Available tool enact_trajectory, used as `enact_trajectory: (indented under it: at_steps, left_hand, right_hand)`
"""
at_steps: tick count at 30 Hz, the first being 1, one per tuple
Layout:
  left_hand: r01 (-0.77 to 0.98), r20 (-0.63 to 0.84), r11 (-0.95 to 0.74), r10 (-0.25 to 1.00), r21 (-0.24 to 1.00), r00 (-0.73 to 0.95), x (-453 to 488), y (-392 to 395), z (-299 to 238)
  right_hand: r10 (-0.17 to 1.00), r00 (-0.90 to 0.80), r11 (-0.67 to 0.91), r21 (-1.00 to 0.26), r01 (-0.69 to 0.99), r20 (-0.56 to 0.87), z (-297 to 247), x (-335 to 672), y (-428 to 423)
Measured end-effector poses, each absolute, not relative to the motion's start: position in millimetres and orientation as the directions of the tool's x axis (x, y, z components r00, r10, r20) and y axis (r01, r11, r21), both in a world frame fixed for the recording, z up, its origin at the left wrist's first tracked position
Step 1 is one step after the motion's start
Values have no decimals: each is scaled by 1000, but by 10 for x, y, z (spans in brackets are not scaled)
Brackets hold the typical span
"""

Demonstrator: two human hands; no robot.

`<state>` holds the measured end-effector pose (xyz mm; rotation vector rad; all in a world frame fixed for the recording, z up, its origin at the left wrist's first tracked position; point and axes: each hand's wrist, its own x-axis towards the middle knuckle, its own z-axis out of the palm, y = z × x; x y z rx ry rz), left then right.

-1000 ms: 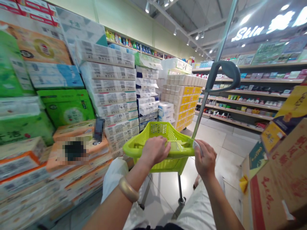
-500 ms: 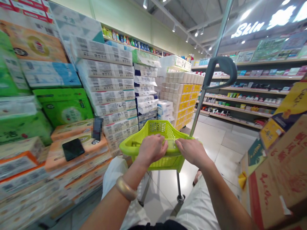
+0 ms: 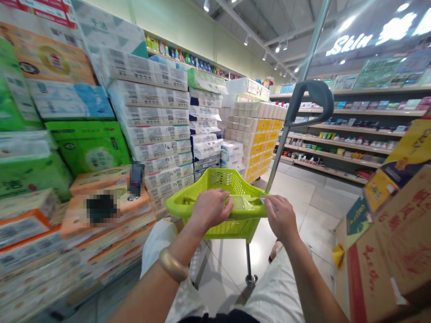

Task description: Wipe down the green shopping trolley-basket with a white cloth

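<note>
A lime-green plastic shopping basket [image 3: 235,229] on a wheeled metal frame stands right in front of me, between my knees. My left hand [image 3: 213,208] is closed over the middle of its near rim. At the rim's right corner is my right hand [image 3: 281,217], its fingers curled in and closed there. A tiny pale spot shows by its fingertips, too small to make out. From the basket's right side a metal pole [image 3: 278,157] rises at a slant, carrying a grey loop handle [image 3: 328,105]. The inside of the basket shows only in part.
Stacked tissue packs [image 3: 155,110] and orange-topped packs [image 3: 111,224] line the left; two blurred-out dark items lie on the orange ones. Cardboard boxes [image 3: 387,251] stand close on the right. Stocked shelves [image 3: 350,128] lie beyond the tiled floor [image 3: 299,193].
My right hand has slid right along the rim to its corner, and its fingers have drawn in. My left hand has shifted slightly left, still on the rim.
</note>
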<state>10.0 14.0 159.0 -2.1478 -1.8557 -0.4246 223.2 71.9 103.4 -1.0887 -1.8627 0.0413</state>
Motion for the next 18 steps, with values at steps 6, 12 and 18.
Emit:
enact_trajectory:
  at_steps: [6,12,18]
  left_hand:
    - [988,403,-153,904,-15,146,69,128,1571]
    - [981,394,-195,902,-1,180,23,108,1581]
    - [985,373,-170,915,7,155,47,95,1600]
  right_hand:
    - [596,-275,648,-251,719,754,1057,1944,381]
    - [622,-159,665,-411,624,766,970,2204,632]
    - [628,42,674,-570,471,777,816,2194,652]
